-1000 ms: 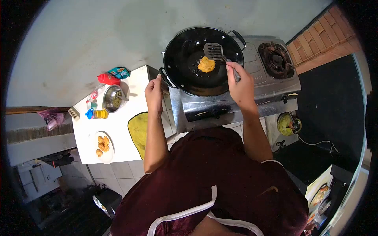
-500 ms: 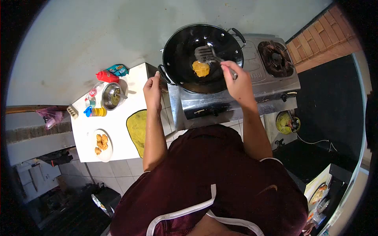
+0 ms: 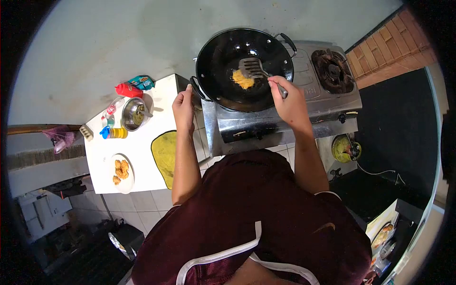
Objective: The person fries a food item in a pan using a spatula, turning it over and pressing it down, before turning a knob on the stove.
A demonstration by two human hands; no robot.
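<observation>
A black wok (image 3: 221, 47) with two loop handles sits on the left side of a steel gas stove (image 3: 304, 114). My left hand (image 3: 183, 105) is closed on the wok's left handle (image 3: 197, 89), thumb on top. In my right hand (image 3: 289, 102) is a slotted metal spatula (image 3: 251, 68), gripped by its handle. The spatula's head overlaps the upper right part of a golden fried patty (image 3: 243, 80) lying in the wok's middle.
On the white table (image 3: 142, 166) at left are a plate of fried pieces (image 3: 122, 172), a steel bowl (image 3: 130, 114), a yellow bottle (image 3: 116, 133), a red bottle (image 3: 128, 90) and a green cloth (image 3: 164, 152). A second burner (image 3: 333, 71) is at right.
The spatula has moved slightly right and down, and its head now covers part of the patty. My left hand stays on the wok's handle.
</observation>
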